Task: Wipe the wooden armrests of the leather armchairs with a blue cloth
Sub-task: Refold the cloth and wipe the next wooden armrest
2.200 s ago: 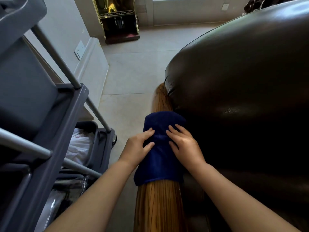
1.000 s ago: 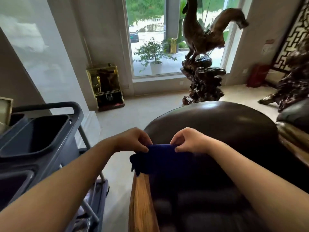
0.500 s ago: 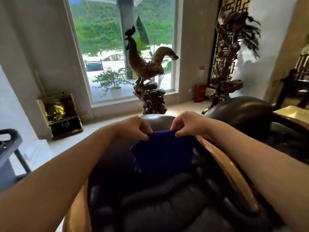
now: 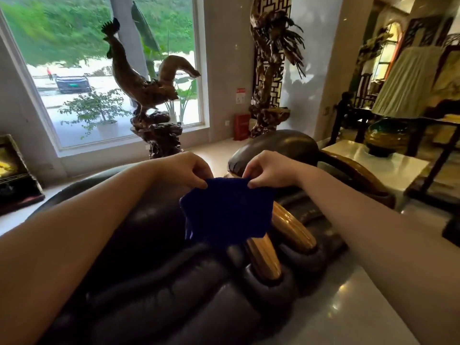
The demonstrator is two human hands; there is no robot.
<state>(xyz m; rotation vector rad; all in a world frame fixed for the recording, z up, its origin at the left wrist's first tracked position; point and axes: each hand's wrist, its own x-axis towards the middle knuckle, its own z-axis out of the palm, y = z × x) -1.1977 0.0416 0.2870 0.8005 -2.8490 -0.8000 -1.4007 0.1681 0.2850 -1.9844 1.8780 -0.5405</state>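
Sunlit lounge behind, I am pinching the blue cloth [image 4: 225, 210] taut with left hand [image 4: 185, 169] and right hand [image 4: 267, 170], readying to wipe the wooden armrests [image 4: 290, 226] just below.

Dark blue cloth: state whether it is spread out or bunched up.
Spread out. The dark blue cloth hangs flat, its top edge pinched between the left hand and right hand.
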